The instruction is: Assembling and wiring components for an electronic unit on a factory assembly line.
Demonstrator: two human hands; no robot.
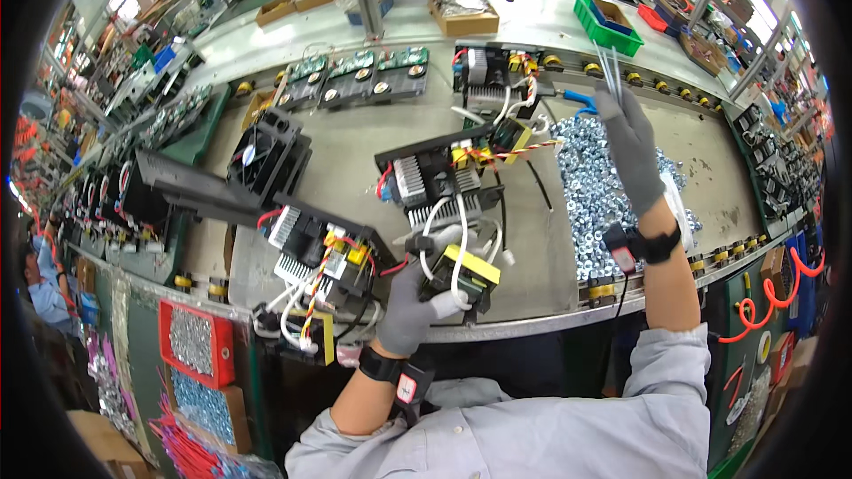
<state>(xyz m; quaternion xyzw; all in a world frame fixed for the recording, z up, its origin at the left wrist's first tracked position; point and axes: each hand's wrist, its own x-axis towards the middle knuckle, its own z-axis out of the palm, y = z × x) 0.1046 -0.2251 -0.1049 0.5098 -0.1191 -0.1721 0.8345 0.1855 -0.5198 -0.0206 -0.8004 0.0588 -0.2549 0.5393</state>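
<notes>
My left hand [410, 312], in a grey glove with pale fingertips, grips a black transformer [470, 271] with yellow sides at the bench's near edge. Thick white wires run from the transformer to a circuit assembly [426, 179] with finned metal heat sinks. My right hand [632, 146], also gloved, is raised over a heap of small shiny nuts [586, 204]. Metal tweezers [610, 71] are held in it, tips pointing away from me. A similar wired assembly [319, 257] lies left of my left hand, and another [497, 71] stands farther back.
Black fan housings [266, 155] and a long black plate [195, 188] lie at left. Panels with green boards [373, 80] sit at the back. A blue-handled tool [579, 102] lies beyond the nuts. A red bin [197, 343] hangs below left; a coiled orange hose [770, 302] is at right.
</notes>
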